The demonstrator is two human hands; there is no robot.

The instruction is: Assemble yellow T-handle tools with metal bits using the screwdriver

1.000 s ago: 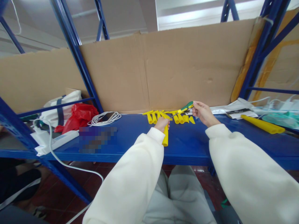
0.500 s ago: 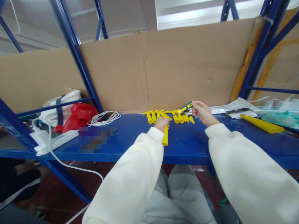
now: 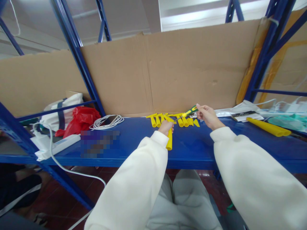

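Note:
My left hand [image 3: 166,127] is closed around a yellow T-shaped tube piece [image 3: 169,143], its thick round end pointing toward me. Between the fingertips of my right hand [image 3: 208,115] is the end of a screwdriver [image 3: 191,110] with a green and yellow handle. Its metal shaft slants down to the left and its tip meets the top of the piece at my left hand; exactly where it touches is too small to tell. Behind my hands lie several similar yellow T-shaped pieces [image 3: 153,121] in a row, with small flat yellow scraps [image 3: 196,123] at the right end.
A long yellow tube [image 3: 268,127] lies on the blue shelf [image 3: 141,150] at the right, near papers [image 3: 248,115]. To the left are a coiled white cable [image 3: 105,123], a red plastic bag [image 3: 82,118] and a white power strip [image 3: 61,145]. Cardboard [image 3: 187,70] stands along the back.
Both hands keep almost the same place and grip. The screwdriver handle has tipped very slightly downward and left with my right hand.

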